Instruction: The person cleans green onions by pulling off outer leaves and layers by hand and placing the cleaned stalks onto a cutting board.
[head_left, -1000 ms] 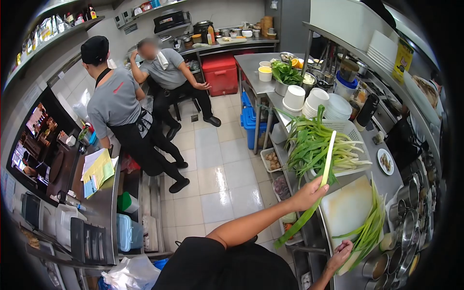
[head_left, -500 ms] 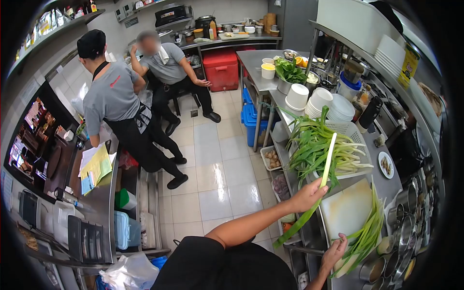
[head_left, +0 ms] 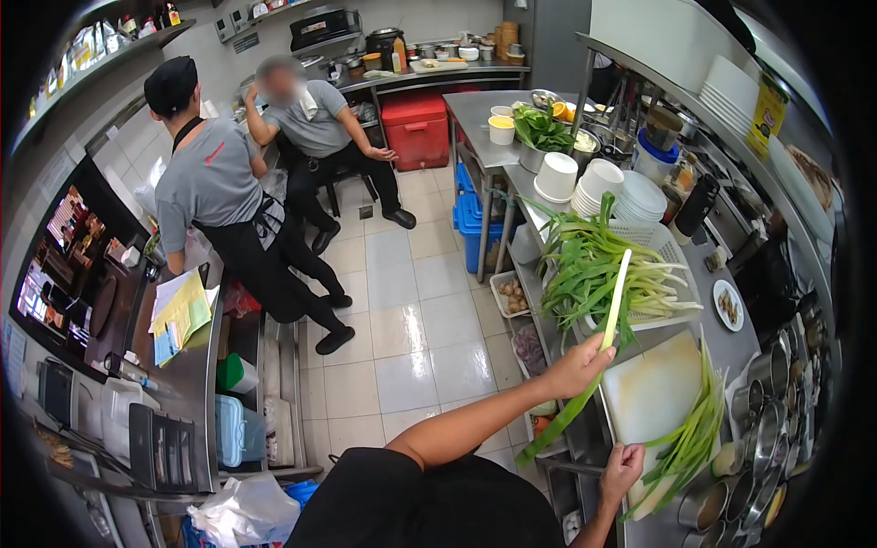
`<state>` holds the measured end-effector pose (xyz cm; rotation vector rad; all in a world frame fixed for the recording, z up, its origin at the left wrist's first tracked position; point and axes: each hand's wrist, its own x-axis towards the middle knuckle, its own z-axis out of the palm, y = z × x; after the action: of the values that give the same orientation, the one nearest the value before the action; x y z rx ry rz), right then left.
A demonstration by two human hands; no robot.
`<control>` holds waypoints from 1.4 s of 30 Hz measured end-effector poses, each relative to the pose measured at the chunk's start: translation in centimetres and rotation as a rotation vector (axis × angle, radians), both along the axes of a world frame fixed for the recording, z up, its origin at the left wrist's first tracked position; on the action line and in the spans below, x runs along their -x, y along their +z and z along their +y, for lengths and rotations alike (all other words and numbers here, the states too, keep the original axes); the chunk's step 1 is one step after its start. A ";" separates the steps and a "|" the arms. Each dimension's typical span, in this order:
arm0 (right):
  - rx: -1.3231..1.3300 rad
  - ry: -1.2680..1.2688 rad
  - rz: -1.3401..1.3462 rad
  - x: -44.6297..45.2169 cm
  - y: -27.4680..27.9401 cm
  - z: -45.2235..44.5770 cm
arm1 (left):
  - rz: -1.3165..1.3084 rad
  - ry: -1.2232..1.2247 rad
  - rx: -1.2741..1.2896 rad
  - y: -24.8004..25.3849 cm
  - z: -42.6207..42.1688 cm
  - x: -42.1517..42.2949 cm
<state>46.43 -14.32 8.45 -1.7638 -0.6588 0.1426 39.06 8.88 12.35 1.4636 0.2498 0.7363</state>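
My left hand (head_left: 580, 367) is closed round a single spring onion (head_left: 618, 297), its white end pointing up and away and its green leaves hanging past the counter's near edge. My right hand (head_left: 622, 469) is closed with curled fingers beside the front edge of the white cutting board (head_left: 650, 388); whatever it may hold is hidden. Close to that hand, a bunch of spring onions (head_left: 687, 429) lies along the board's right side. Beyond the board, a white plastic basket (head_left: 681, 245) carries a large pile of leafy spring onions (head_left: 585, 265).
Metal pots (head_left: 703, 507) line the right side. White tubs (head_left: 555, 173) and a small plate (head_left: 728, 305) stand on the steel counter. Two people in grey shirts are across the tiled floor (head_left: 402, 329), one standing, one seated. A blue bin (head_left: 472, 239) sits under the counter.
My right hand has drawn slightly left, away from the bunch, and its fingers have curled closed. My left hand and its spring onion have shifted slightly left.
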 end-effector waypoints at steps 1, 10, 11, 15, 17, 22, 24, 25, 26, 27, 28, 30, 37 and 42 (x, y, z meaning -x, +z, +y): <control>0.041 -0.016 -0.034 -0.2 -0.1 -0.3 | 0.001 -0.001 0.000 -0.1 -0.1 -0.1; 0.086 -0.016 -0.027 -1.0 -0.4 -1.7 | 0.056 -0.058 -0.014 0.6 -1.4 -0.3; 0.096 0.002 0.005 -1.0 -0.5 -1.7 | 0.032 -0.051 -0.007 1.0 -1.9 -0.2; 0.112 0.015 -0.027 -1.5 -1.0 -1.8 | -0.026 0.054 -0.093 0.9 -2.5 -0.5; 0.082 0.031 -0.070 -1.5 -0.6 -1.6 | -0.027 0.042 -0.045 0.9 -2.8 -0.5; 0.279 0.149 -0.330 -3.1 0.6 -1.3 | -0.052 0.039 -0.031 -0.2 -2.6 -0.7; 0.338 0.199 -0.386 -3.6 1.3 -0.5 | -0.056 0.057 -0.047 0.1 -2.8 -0.5; 0.397 0.239 -0.428 -3.9 1.6 0.0 | -0.046 0.063 -0.064 0.3 -2.8 -0.3; 0.396 0.243 -0.439 -4.1 1.6 0.5 | -0.056 0.069 -0.064 0.6 -2.9 -0.1; 0.454 0.246 -0.447 -4.4 1.4 1.0 | -0.058 0.037 -0.004 0.9 -3.1 0.2; 0.510 0.247 -0.453 -4.8 1.1 1.5 | -0.058 0.002 0.054 1.1 -3.3 0.4; 0.605 0.245 -0.478 -5.2 0.8 2.2 | -0.080 -0.015 0.082 1.0 -3.5 0.4; 0.977 0.305 -0.416 -6.2 -1.8 2.2 | -0.146 0.048 0.077 -0.6 -4.6 -0.1; 1.013 0.295 -0.379 -5.7 -1.1 2.7 | -0.053 -0.021 0.101 -1.8 -4.3 -0.6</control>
<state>52.16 -11.63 7.35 -2.6836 -1.2645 0.4002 39.66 4.56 10.57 1.3475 0.2282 0.7343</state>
